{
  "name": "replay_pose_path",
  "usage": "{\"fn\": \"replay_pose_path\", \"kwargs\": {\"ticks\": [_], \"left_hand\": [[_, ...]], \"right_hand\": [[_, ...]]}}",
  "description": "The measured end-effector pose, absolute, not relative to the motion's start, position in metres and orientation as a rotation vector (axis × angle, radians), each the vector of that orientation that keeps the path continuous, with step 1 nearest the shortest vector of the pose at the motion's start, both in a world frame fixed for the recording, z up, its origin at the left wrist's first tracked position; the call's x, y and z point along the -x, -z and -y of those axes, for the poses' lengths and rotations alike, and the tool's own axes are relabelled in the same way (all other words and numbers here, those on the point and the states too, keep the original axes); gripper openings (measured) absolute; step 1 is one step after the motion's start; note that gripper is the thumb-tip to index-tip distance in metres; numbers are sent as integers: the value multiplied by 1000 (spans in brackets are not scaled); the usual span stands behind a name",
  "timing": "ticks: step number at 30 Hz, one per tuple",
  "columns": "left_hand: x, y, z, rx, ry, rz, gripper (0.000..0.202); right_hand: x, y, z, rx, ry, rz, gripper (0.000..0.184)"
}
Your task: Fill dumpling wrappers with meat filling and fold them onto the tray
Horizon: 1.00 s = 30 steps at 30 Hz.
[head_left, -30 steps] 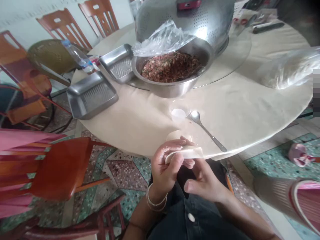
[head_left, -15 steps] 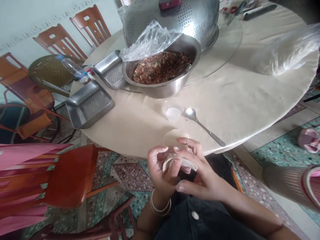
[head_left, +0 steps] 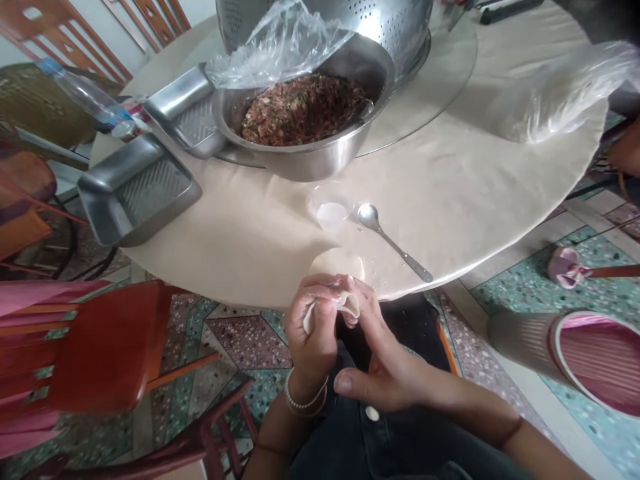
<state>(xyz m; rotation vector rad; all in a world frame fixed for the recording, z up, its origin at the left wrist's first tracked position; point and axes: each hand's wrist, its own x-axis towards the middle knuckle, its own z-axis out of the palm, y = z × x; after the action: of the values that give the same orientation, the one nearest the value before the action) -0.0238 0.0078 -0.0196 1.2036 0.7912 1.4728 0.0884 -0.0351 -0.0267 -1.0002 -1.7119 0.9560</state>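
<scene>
A dumpling [head_left: 349, 304], its pale wrapper folded over, is held between both hands above the table's near edge. My left hand [head_left: 311, 327] is closed around it, with the thumb pressing on the near side. Against the right end and behind it curl the fingers of my right hand [head_left: 383, 347], while its thumb stays apart. What lies inside the fold is hidden. Just beyond the hands, a round dumpling wrapper [head_left: 340, 261] lies on the tablecloth. Farther off are a small clear bowl [head_left: 331, 205] with white contents and a metal spoon [head_left: 393, 241].
A steel bowl [head_left: 320, 163] of minced meat filling [head_left: 303, 110] stands beyond, partly covered by plastic film [head_left: 285, 47]. Two metal trays [head_left: 140, 190] sit at left. A plastic bag [head_left: 555, 100] lies at right. A red chair [head_left: 113, 343] and a bin [head_left: 530, 343] flank me.
The left fingers have closed in round the dumpling, and the right fingers have drawn nearer its right end. The whole view has shifted, so the table things appear farther left and higher.
</scene>
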Motion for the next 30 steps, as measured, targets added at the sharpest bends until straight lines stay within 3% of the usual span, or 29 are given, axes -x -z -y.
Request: {"fn": "replay_pose_path", "kwargs": {"ticks": [9,12,16,22,30], "left_hand": [[18,24,5,-1129,-1412,-848,15],[15,21,11,-944,-1379,-786,26],[13,15,17,-900,-1301,-710,31],[11,14,15,-722,-1226,-711,30],[11,9,9,-516,-1171,-599,29]], "right_hand": [[-85,23,23,1014,-738,1541,57],[-87,22,18,1140,-470,1557,47],[-90,21,14,1251,-82,1525,20],[-91,17,12,1341,-68,1560,18],[-97,30,15,1294,-37,1576,42]]}}
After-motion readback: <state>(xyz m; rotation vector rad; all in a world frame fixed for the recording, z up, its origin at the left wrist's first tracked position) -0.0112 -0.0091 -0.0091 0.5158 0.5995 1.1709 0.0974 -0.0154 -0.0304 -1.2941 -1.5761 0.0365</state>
